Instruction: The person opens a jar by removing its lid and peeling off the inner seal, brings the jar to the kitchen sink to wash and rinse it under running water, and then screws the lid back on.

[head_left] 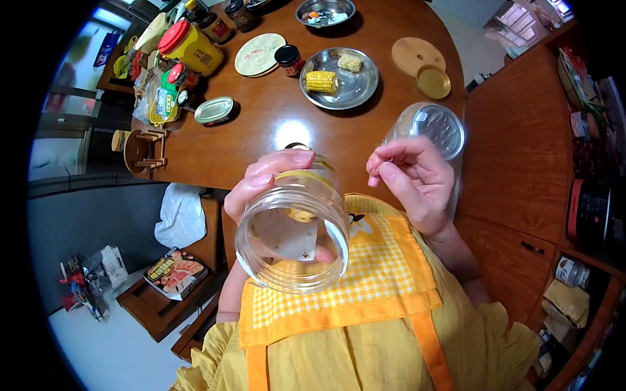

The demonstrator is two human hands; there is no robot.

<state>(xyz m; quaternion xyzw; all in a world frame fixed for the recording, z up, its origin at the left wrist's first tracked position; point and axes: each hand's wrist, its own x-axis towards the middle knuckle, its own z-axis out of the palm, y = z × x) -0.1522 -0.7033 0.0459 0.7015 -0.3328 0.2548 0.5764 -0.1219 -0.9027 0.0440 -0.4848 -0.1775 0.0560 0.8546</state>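
My left hand [257, 182] is wrapped round a clear jar [300, 195], tilted so that its open, threaded mouth faces me. Through the mouth I see the back of a pale label with small brown specks on it, and fingers behind the wall. My right hand [420, 186] is raised to the right of this jar, apart from it, with thumb and fingertips pinched together. Whether something tiny is between them I cannot make out. Just behind the right hand, a second clear jar [440, 127] is on the wooden table [228, 146], partly covered by the fingers.
A steel plate [358, 91] holds corn pieces, beside a dark-lidded small jar [289, 62] and a round pale board [257, 49]. A wooden disc [411, 53] and a gold lid [433, 83] lie right. A tin [214, 111] and a yellow red-lidded tub [195, 49] stand left.
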